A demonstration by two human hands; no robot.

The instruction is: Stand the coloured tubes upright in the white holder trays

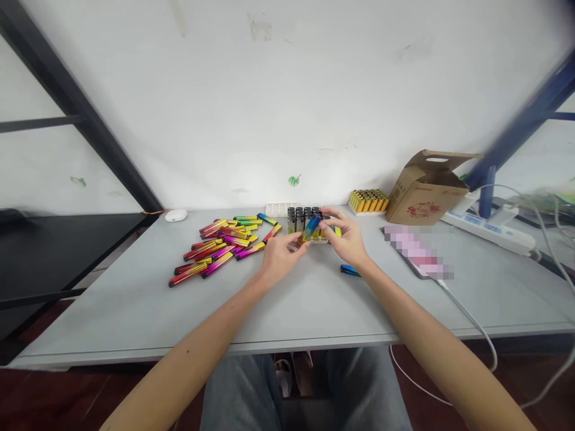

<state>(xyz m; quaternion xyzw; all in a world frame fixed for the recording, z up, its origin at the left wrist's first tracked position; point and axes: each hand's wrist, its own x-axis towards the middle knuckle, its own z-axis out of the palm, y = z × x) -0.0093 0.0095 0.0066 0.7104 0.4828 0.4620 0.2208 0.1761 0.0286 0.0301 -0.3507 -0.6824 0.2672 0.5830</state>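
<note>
A shiny blue-and-gold lighter [311, 227] is tilted between my two hands. Its lower end is pinched by the fingers of my left hand [282, 254]. At its upper end, the thumb of my right hand [348, 236] touches it, with the fingers curled over. Right behind stands a white tray [320, 241] with upright black-topped lighters [300, 221], partly hidden by my hands. Another blue lighter [350, 270] lies on the table by my right wrist. To the left of my left hand is a loose pile of red, purple, gold and green lighters [224, 242].
A white tray of gold pieces [369, 202] sits by the wall, beside an open cardboard box [426, 191]. Behind the pile is a white holed tray [282, 209]. A phone [417, 251] with a cable and a power strip [494, 230] lie right; a white case [176, 215] lies left.
</note>
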